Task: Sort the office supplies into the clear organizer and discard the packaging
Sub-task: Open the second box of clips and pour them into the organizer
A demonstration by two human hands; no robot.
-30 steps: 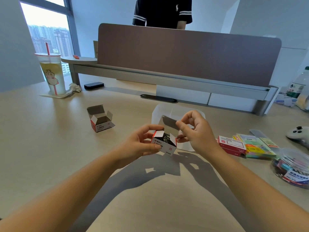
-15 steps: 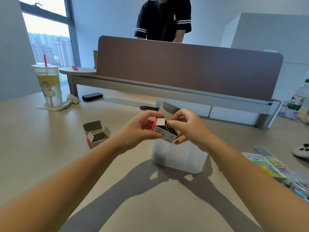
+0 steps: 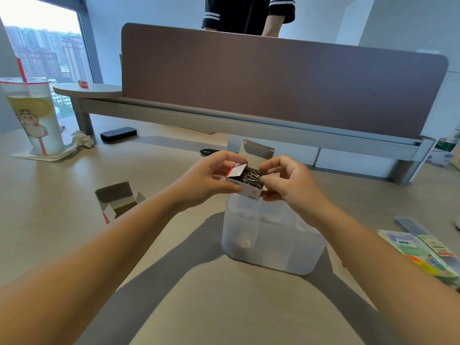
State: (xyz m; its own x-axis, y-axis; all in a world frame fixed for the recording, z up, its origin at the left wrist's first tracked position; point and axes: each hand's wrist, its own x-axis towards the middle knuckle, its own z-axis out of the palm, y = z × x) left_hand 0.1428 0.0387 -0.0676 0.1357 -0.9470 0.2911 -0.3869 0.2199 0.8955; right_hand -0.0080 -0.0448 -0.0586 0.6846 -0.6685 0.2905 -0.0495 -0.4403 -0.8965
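- Clear organizer [image 3: 271,245], a translucent tub with inner dividers, stands on the pale surface [image 3: 62,195] directly below both hands; something small and dim lies in one near compartment, too blurred to name.
- Packets of sticky notes [image 3: 418,250] wait at the right edge, well apart from the tub and not yet sorted.
- Empty box [image 3: 117,201], flaps splayed, lies on its side to the left, not yet discarded.
- Left hand [image 3: 206,180] grips one end of the small box [image 3: 249,185], thumb and fingers curled round it, holding it above the tub's far side.
- Right hand [image 3: 286,185] pinches the opposite end, fingers bent at the box's open top.
- Small box sits tilted, lid flap raised behind it, paper clips [image 3: 252,177] heaped inside.
- Likely risk: the box hangs near the tub's far rim, over a divider, so a quick tip could scatter clips across two compartments or onto the surface.
- Tangled clips may also drop in one clump, or a loose side flap may catch them and deflect the pour.
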